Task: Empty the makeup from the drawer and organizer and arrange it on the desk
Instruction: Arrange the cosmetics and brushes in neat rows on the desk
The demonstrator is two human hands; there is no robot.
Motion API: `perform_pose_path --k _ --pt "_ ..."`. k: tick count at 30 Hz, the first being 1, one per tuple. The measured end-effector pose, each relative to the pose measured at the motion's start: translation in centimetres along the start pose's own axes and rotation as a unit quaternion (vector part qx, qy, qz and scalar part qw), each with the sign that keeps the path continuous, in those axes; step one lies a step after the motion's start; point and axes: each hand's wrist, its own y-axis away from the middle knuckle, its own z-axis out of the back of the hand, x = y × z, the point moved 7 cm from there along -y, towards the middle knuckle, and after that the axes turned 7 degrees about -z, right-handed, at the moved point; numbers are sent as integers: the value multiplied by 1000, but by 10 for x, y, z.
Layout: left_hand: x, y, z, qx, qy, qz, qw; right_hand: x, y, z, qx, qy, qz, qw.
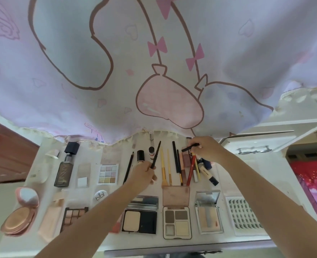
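On the white desk [228, 185], makeup lies spread in rows under the hem of a pale curtain with pink cartoon print [154, 71]. Near the middle, the left hand [142, 175] has its grip curled around the lower end of a thin black pencil [156, 155], which slants up and away from the fingers, its tip pointing toward the curtain. Farther right, the right hand [206, 149] pinches a short black stick [190, 147] that lies nearly level above a crowded cluster of tubes and pencils, among them a red pencil [190, 169] and a cream tube with a dark cap [209, 174].

Between the hands lie two yellow-handled brushes [163, 168] and slim black liners [176, 157], roughly side by side. Left of the left hand rest another long black pencil [128, 168], a pastel eyeshadow palette [108, 173] and a smoky tall bottle with a black square cap [65, 164].

Along the near row sit an open pink round compact [21, 216], a brown-toned palette [73, 216], an open black powder compact with a beige pan [140, 218], an open four-pan brow palette with a pink lid [177, 223], a clear mirrored compact [209, 218] and a tray of false lash clusters [244, 215].
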Motion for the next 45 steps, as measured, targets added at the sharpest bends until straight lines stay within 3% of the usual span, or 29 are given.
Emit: perform_pose_path --k 3,9,12,24,45 --pt "9 -11 -16 4 -108 21 994 -3 -24 -18 31 34 -9 999" --pt "-15 -26 -20 -18 -290 5 957 -4 -63 -23 3 -67 -52 996" --pt "-7 -44 -34 -7 -276 35 961 -1 -77 -29 16 -14 -47 999" --pt "-3 -68 -63 24 -232 92 968 -4 -106 -42 21 16 -30 999" --pt "5 -70 -64 29 -241 103 965 -1 -135 -63 36 58 0 998"
